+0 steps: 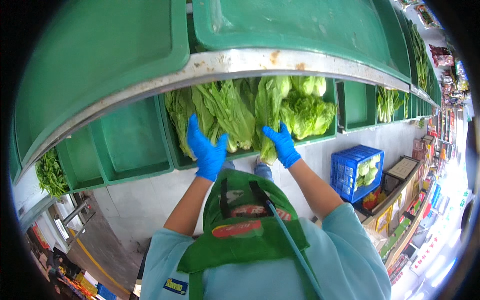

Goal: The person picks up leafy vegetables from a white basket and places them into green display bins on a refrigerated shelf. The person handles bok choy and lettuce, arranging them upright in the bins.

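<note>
A long green romaine lettuce (267,108) lies at the middle of a green plastic tray (179,162), its base reaching over the front rim. My right hand (284,145), in a blue glove, grips it from the right side with a digit across its leaves; the fingers beneath are hidden. My left hand (207,152), gloved too, is open over the tray's front left, thumb and fingers spread. Just beyond it are more long leafy lettuces (228,116), bases towards me. Frilly, rounder lettuce heads (308,112) fill the tray's right end.
A metal shelf edge (240,62) with upper green trays (300,22) overhangs the lettuce tray. Green bins (135,135) adjoin on the left; leafy greens (388,103) lie farther right. A blue crate (343,176) holding pale green vegetables stands on the right.
</note>
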Tool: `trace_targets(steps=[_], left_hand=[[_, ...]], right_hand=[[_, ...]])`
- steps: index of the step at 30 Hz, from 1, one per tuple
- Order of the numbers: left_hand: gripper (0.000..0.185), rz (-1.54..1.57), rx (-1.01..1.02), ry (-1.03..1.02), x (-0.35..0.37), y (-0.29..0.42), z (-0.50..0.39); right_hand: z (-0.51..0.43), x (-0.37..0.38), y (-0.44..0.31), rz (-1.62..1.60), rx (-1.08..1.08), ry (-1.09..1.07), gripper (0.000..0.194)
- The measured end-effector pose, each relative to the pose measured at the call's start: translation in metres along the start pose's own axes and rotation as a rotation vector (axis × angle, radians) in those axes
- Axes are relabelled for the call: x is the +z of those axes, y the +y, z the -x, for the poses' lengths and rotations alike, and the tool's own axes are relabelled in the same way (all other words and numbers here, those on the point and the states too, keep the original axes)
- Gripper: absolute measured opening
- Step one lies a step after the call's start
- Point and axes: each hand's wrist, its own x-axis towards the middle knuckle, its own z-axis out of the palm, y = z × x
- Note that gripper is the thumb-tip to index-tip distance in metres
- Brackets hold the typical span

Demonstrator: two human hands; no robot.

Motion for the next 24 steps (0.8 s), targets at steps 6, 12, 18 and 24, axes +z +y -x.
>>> trace_targets(steps=[6, 12, 18, 24], left_hand=[[0.12, -0.033, -0.202, 0.01, 0.084, 0.051, -0.025], [0.112, 0.138, -0.236, 0.134, 0.089, 0.033, -0.032], [0.094, 0.937, -0.626, -0.142, -0.005, 0.041, -0.062], [0.09, 0.772, -0.437, -0.237, -0.068, 0.014, -0.081]], right_hand=[[0.022, -0.015, -0.01, -0.088, -0.062, 0.024, 0.058], [0.024, -0.021, -0.037, -0.208, 0.038, -0.084, 0.058], [0.023, -0.012, -0.101, -0.622, 0.358, -0.334, 0.043], [0.03, -0.02, -0.1, -0.75, 0.334, -0.485, 0.06]])
